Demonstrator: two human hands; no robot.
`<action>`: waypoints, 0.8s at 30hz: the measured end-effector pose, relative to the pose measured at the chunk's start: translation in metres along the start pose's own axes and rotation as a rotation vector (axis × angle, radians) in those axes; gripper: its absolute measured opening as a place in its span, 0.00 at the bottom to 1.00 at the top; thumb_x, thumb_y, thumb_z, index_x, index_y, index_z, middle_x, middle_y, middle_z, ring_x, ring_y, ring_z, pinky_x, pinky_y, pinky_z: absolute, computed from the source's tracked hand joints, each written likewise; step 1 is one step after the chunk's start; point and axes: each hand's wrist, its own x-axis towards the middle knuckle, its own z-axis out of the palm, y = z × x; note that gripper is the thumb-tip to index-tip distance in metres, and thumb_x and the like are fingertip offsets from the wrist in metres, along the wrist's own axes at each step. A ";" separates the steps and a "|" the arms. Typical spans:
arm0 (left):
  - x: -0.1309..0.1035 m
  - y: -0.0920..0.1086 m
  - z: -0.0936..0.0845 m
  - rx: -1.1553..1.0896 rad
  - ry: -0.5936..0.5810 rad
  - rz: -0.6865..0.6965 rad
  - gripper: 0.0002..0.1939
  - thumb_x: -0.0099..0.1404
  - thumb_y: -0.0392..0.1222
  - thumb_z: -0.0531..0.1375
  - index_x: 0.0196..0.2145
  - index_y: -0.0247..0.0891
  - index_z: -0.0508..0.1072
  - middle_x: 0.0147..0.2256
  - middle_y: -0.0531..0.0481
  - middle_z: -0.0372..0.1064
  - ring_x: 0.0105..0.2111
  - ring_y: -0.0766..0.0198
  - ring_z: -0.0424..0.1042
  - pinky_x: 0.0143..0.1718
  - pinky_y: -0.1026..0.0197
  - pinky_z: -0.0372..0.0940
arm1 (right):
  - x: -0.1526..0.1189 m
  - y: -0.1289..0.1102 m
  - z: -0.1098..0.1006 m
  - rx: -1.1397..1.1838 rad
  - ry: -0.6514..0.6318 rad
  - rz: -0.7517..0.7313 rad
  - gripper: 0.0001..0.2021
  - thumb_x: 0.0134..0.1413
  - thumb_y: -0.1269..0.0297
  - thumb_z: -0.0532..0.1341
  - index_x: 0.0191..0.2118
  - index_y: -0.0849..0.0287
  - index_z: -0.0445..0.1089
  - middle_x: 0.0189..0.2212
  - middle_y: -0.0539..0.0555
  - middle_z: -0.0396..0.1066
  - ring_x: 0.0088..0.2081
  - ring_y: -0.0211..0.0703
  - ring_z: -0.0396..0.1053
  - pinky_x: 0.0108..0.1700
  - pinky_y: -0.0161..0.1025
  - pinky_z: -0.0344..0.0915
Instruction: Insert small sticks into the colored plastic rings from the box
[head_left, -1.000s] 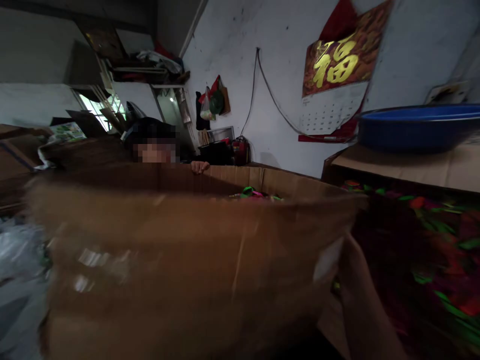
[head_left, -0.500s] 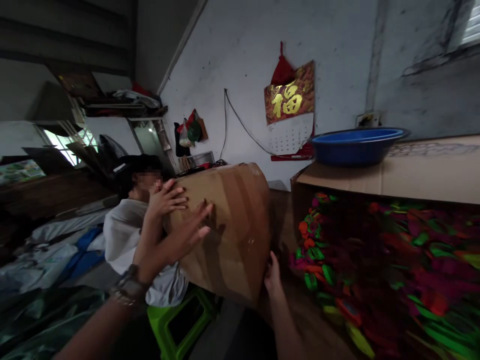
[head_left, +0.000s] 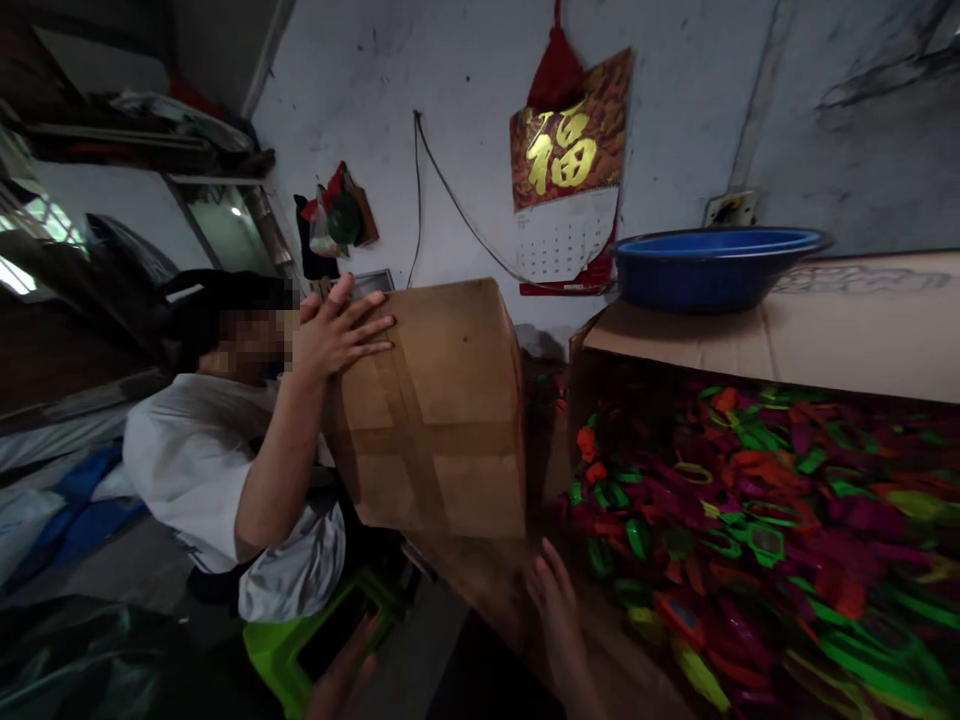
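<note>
A large taped cardboard box (head_left: 465, 400) stands on the brown table (head_left: 480, 570) ahead of me. A co-worker's hand (head_left: 341, 335) lies spread on its upper left side. My right hand (head_left: 553, 595) is just below the box's near right corner, fingers loosely apart and holding nothing. Low in front of the green stool (head_left: 281, 640), my left hand (head_left: 345, 665) is dim and partly cut off by the frame. Its visible fingertips are apart with nothing between them.
To the right, a big open carton (head_left: 862, 345) holds many bright plastic pieces (head_left: 765, 540), with a blue basin (head_left: 697, 275) on top. A co-worker in a white shirt (head_left: 202, 460) sits at left. A calendar (head_left: 566, 190) hangs on the wall.
The box has turned and sits farther from me, showing a different taped face. My left hand has come off it and dropped low. My right hand is now apart from the box.
</note>
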 end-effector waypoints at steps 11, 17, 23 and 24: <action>0.144 -0.017 -0.051 -0.907 0.006 0.060 0.50 0.51 0.68 0.47 0.67 0.52 0.33 0.65 0.62 0.51 0.52 0.58 0.65 0.46 0.50 0.67 | -0.028 0.020 0.004 0.118 0.057 0.130 0.36 0.20 0.38 0.73 0.41 0.54 0.76 0.46 0.57 0.75 0.39 0.51 0.76 0.41 0.44 0.71; 0.189 -0.033 -0.050 -0.742 0.029 0.177 0.43 0.59 0.66 0.37 0.64 0.38 0.42 0.66 0.59 0.48 0.52 0.57 0.64 0.43 0.54 0.67 | -0.037 0.041 -0.003 0.116 0.075 0.161 0.36 0.22 0.37 0.72 0.40 0.55 0.76 0.40 0.57 0.78 0.34 0.50 0.77 0.37 0.44 0.72; 0.219 -0.034 -0.046 -0.499 0.009 0.055 0.44 0.53 0.81 0.32 0.27 0.35 0.61 0.35 0.63 0.69 0.47 0.75 0.66 0.32 0.67 0.56 | -0.040 0.017 -0.003 0.094 0.034 0.217 0.37 0.19 0.38 0.73 0.39 0.56 0.76 0.33 0.56 0.80 0.34 0.49 0.77 0.36 0.41 0.71; 0.204 -0.039 -0.034 -0.448 -0.081 0.032 0.45 0.41 0.87 0.39 0.25 0.35 0.54 0.31 0.64 0.69 0.41 0.83 0.61 0.30 0.70 0.53 | -0.038 0.014 -0.003 0.087 0.030 0.218 0.37 0.19 0.38 0.73 0.39 0.56 0.76 0.33 0.57 0.80 0.33 0.48 0.77 0.36 0.40 0.70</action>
